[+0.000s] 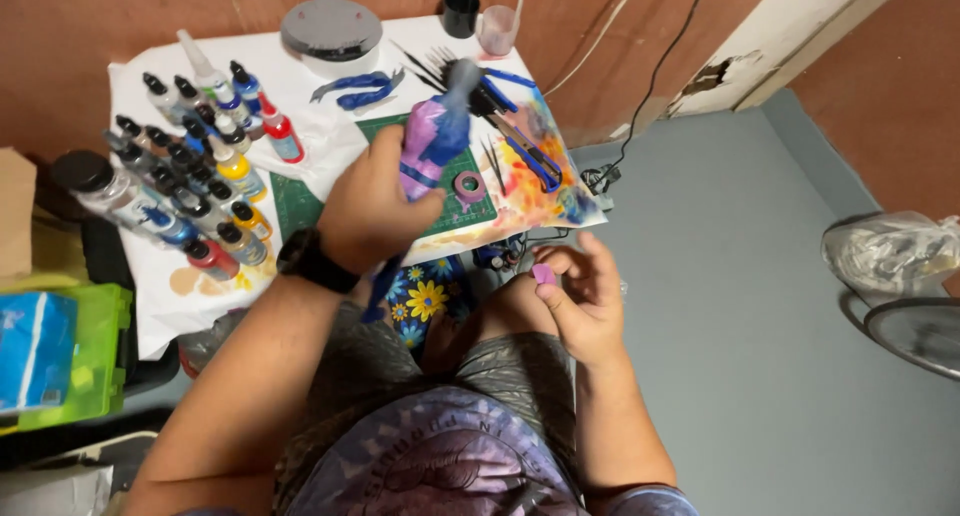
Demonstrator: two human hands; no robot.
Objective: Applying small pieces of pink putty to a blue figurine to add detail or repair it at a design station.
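Note:
My left hand (368,204), with a black watch on the wrist, is closed around a purple, pink and blue figure (436,136) and holds it above a green cutting mat (300,201). My right hand (583,296) rests by my knee and pinches a small purple piece (543,274) between thumb and fingers. A small roll of purple tape (469,186) lies on the mat just right of the figure.
Several paint bottles (190,166) stand at the left of the white-covered low table (150,296). Brushes and tools (500,106), a round grey turntable (331,29), a black cup (460,13) and a clear cup (497,29) lie behind. A green box (95,356) sits left; grey floor right.

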